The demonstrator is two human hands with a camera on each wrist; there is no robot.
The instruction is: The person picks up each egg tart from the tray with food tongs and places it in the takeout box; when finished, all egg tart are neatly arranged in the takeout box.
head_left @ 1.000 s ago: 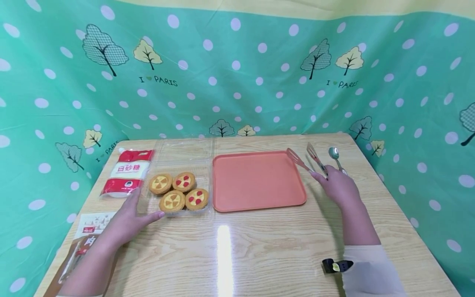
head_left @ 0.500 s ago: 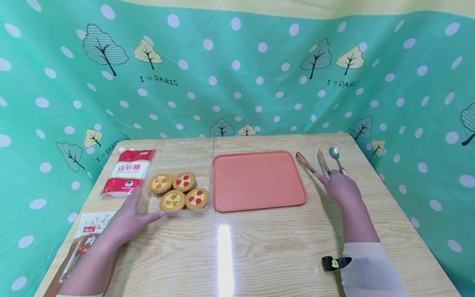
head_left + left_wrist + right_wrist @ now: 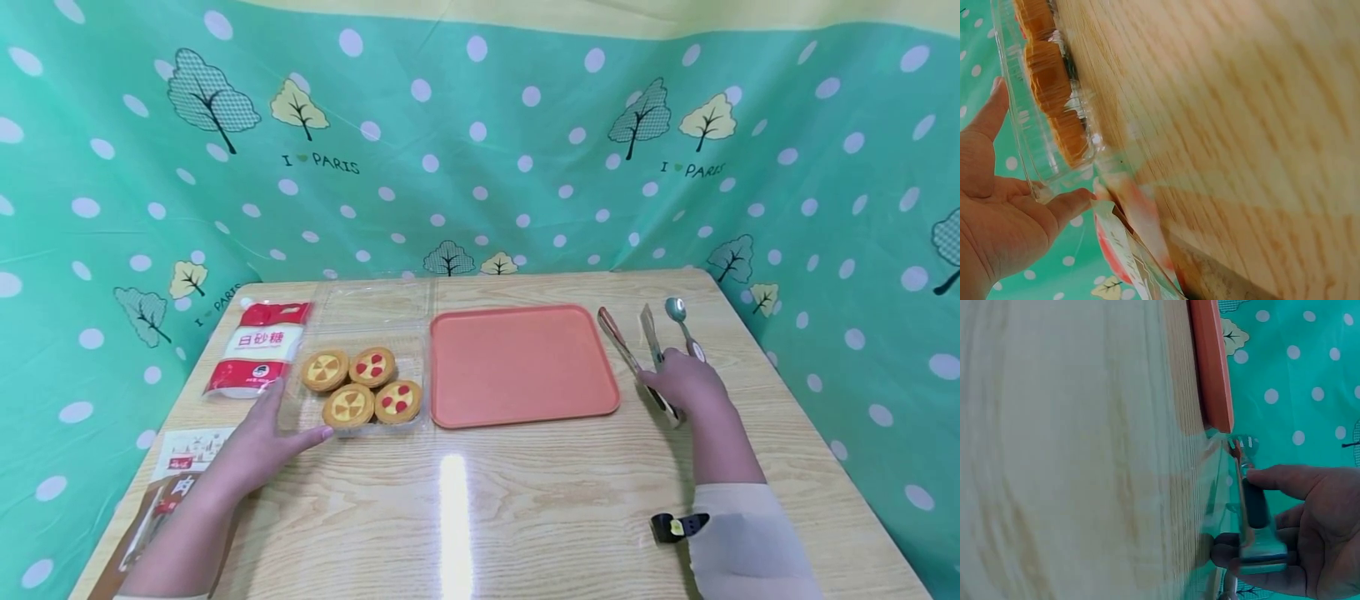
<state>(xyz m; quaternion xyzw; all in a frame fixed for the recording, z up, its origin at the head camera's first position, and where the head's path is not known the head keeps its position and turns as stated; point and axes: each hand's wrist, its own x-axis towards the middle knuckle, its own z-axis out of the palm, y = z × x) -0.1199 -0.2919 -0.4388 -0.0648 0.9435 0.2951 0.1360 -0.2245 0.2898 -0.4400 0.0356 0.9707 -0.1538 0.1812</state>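
My right hand (image 3: 686, 383) holds a pair of metal tongs (image 3: 1259, 506), thumb on the black grip. Their tip points to the far side, just right of the pink tray (image 3: 525, 367). A narrow metal piece (image 3: 649, 327) shows beyond my fingers, with a spoon (image 3: 677, 312) to its right. Fingers spread, my left hand (image 3: 262, 442) rests at the near left corner of a clear plastic box (image 3: 1035, 169). Its thumb lies along the box's front and its fingers reach between box and sugar bag. Several egg tarts (image 3: 351, 406) sit in the box, lid open behind them.
The red and white sugar bag (image 3: 258, 346) lies left of the box. A brown and white packet (image 3: 176, 475) is partly under my left forearm. A green dotted cloth (image 3: 480, 167) hangs along the table's back and sides.
My right hand and the tongs have shifted right, away from the tray. The tongs have turned, and their rear end now shows below the hand. My left hand has kept its place.
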